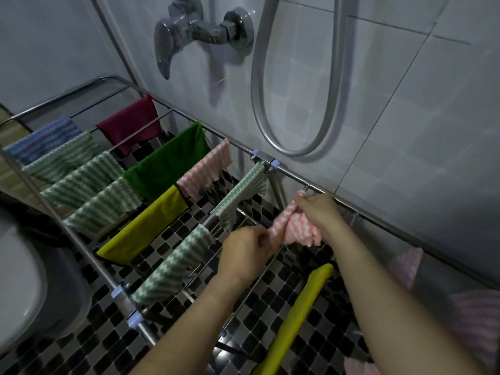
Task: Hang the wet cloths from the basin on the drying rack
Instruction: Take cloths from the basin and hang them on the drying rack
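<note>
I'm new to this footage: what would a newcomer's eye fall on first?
Low centre, the left hand and right hand grip a pink striped cloth at the drying rack. Left of them hang more cloths, a yellow cloth and a dark green cloth brightest. A chrome tap juts out above.

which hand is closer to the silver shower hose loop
Right: the right hand sits just below the silver shower hose by the wall; the left hand is lower, farther out.

Pale tiled walls (405,104), chrome shower mixer (194,31), looped hose (297,90), black-and-white mosaic floor (311,315)
</note>
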